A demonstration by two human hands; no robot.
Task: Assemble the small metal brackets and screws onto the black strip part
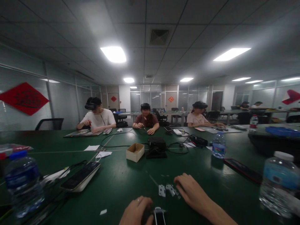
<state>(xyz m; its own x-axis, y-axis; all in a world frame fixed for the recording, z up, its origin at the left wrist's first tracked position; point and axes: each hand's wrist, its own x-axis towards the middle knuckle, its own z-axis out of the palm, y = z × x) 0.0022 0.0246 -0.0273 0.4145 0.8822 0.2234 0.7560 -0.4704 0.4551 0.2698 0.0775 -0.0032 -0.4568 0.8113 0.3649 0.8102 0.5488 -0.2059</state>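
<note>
My left hand (137,212) rests low on the green table (112,187), fingers loosely curved and the thumb apart from them. Close by its thumb lies a metal piece with a dark rectangular face (160,216), cut off by the lower edge of the view. My right hand (191,191) lies palm down with its fingers stretched forward, holding nothing I can see. Just left of its fingertips is a cluster of small silvery metal parts (172,190). Beside them sits a flat metal plate with holes (162,190).
An open cardboard box (135,152) and a black device (156,147) stand ahead. A phone (81,176) and a water bottle (23,184) are at left; another bottle (278,184) and a dark red-edged phone (243,170) at right. Three people sit across the table.
</note>
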